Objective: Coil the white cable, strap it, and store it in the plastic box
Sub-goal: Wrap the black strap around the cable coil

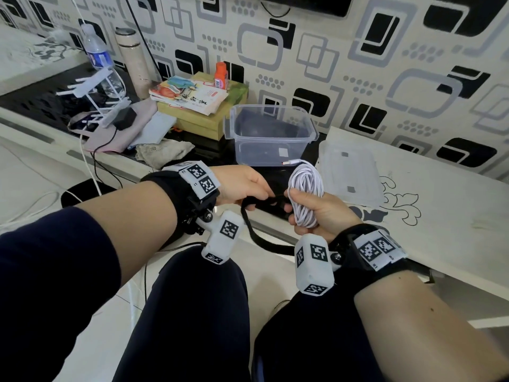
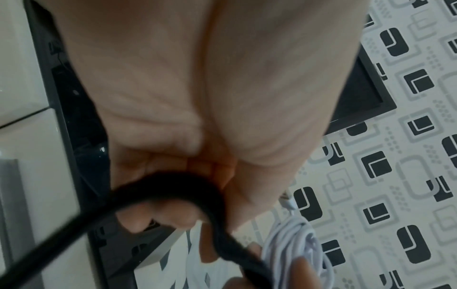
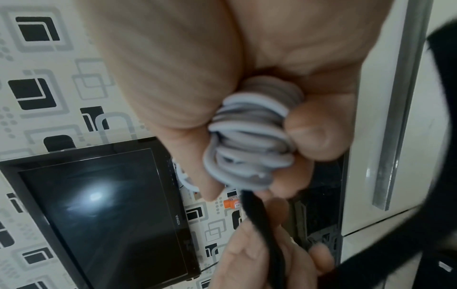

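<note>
The coiled white cable (image 1: pixel 305 194) is clutched in the right hand (image 1: pixel 321 213); the black strap (image 1: pixel 256 213) is pinched by the left hand (image 1: pixel 242 186) beside it — coiling done, strapping begun. The plastic box (image 1: pixel 271 133) waits behind, lidless.

White is noted on the coiled cable (image 1: pixel 305 194); black on the strap (image 1: pixel 256 232). The plastic box (image 1: pixel 270 133) is seen as clear. Black-and-grey squares are printed on the cream wallpaper (image 1: pixel 358 51), upper frame.
</note>
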